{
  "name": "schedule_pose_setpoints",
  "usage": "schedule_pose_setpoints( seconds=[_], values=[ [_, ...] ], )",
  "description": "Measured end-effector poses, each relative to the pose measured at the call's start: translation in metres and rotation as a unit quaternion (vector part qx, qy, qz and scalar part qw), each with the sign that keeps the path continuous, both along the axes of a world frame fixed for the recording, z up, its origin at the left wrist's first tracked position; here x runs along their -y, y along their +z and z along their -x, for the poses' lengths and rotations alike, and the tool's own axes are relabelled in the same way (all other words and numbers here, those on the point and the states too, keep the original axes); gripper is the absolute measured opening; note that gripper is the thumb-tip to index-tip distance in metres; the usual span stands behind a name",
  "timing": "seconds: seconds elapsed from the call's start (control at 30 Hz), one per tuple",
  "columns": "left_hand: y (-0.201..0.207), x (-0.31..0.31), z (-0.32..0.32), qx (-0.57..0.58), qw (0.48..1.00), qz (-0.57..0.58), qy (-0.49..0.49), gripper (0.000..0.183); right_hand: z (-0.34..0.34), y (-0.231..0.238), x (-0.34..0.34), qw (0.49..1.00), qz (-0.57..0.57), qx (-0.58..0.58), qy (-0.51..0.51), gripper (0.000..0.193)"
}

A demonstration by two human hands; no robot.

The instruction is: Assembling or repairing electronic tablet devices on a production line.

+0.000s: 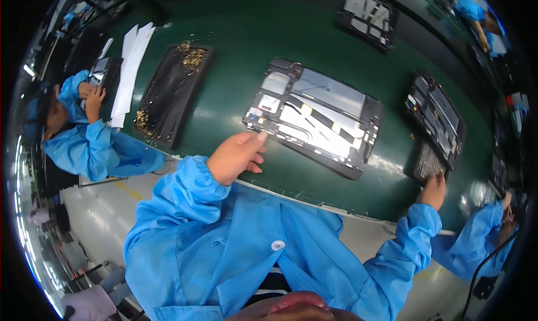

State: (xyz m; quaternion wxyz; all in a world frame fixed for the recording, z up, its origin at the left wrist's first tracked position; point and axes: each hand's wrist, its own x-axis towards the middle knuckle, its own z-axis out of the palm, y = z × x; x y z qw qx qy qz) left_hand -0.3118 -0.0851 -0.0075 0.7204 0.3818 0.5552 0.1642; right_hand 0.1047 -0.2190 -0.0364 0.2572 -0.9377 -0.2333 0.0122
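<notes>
Black opened tablet (316, 116) lies mid-bench, left hand (238, 157) at its near-left corner, right hand (433, 191) at a small tray (414, 165).
Left fingers curl loosely, thumb at the edge; I cannot tell whether either hand grips anything. Bumping the tray could jolt the 2nd tablet (437, 114) overlapping it, or scatter small bits into exposed parts. Glossy, scuffed green tabletop (230, 85) carries 1 long dark tray (171, 91) with brass-coloured pieces (193, 57), plus white sheets (133, 74); a blue-clad co-worker (92, 153) sits left, above pale floor (115, 209).
</notes>
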Motion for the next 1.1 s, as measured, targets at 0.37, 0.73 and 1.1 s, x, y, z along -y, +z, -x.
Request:
schedule_pose_setpoints(
  seconds=[0.37,0.73,1.1],
  values=[
    [0.005,0.005,-0.008,-0.049,0.998,-0.031,0.015,0.039,0.005,0.001,0.022,0.991,-0.113,0.001,-0.066,0.042],
    [0.026,0.024,-0.033,-0.132,0.675,-0.69,-0.225,0.032,0.141,0.072,0.008,0.91,-0.306,-0.255,0.119,0.029],
    [0.007,0.032,-0.07,-0.089,0.63,-0.723,-0.269,0.023,0.194,0.056,-0.02,0.73,-0.152,-0.635,0.2,0.035]
  ],
)
